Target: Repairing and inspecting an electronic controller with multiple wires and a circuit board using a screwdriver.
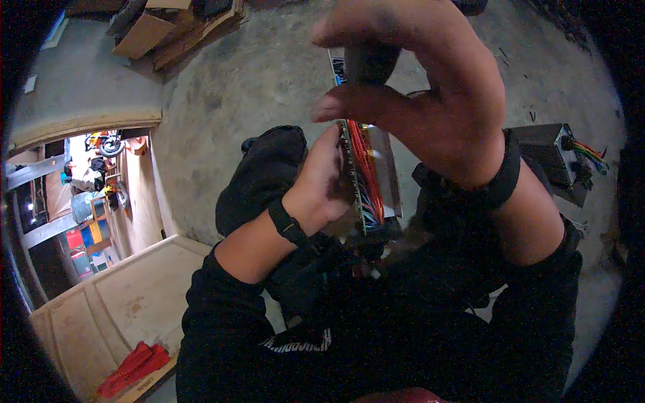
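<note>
An opened electronic unit [370, 187], with a long circuit board edge and bundles of red and grey wires, stands between my knees. My left hand [317, 178] is wrapped against its left side, fingers partly hidden behind it. Above the unit's upper part, my right hand [430, 97] curls around a dark object [369, 62], perhaps a tool handle; the lower end of that object is hidden by my thumb. Both wrists have black bands.
A metal-cased box [537, 151] with rainbow cables lies at right. Cardboard pieces [141, 33] are piled at upper left. A doorway at left opens onto a cluttered lit space. A red cloth [134, 368] rests on a wooden board [131, 302] at lower left.
</note>
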Tool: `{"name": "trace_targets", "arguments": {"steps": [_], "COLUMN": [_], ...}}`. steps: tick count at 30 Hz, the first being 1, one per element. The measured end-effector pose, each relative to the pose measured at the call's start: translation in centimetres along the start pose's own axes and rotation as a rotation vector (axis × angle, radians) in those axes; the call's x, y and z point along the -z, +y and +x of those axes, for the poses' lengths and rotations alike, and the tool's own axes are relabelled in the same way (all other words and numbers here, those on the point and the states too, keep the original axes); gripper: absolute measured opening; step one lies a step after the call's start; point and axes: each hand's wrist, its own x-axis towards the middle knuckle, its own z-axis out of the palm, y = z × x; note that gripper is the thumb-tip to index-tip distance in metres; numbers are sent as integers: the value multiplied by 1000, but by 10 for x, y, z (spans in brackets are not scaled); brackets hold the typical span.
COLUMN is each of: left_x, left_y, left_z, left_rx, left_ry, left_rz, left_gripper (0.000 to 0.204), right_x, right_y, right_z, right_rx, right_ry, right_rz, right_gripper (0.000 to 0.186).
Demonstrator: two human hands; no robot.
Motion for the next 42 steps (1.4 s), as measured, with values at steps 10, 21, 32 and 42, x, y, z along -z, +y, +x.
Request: {"name": "trace_targets", "arguments": {"steps": [10, 21, 32, 42], "left_x": [27, 47, 26, 1], "left_y": [-1, -7, -6, -3], "left_z": [20, 16, 22, 0], "left_rx": [48, 1, 73, -24], "left_ry": [-369, -735, -411, -74], "left_rz": [-100, -319, -164, -56], "left_gripper": [40, 35, 36, 30], "right_x": [11, 6, -3, -18], "right_y": [3, -33, -6, -21], "right_z": [4, 21, 9, 4], "right_rx": [102, -19, -6, -166], "right_ry": [-66, 20, 60, 174], "right_rz": [48, 113, 177, 70], "right_gripper": [44, 53, 42, 50]}}
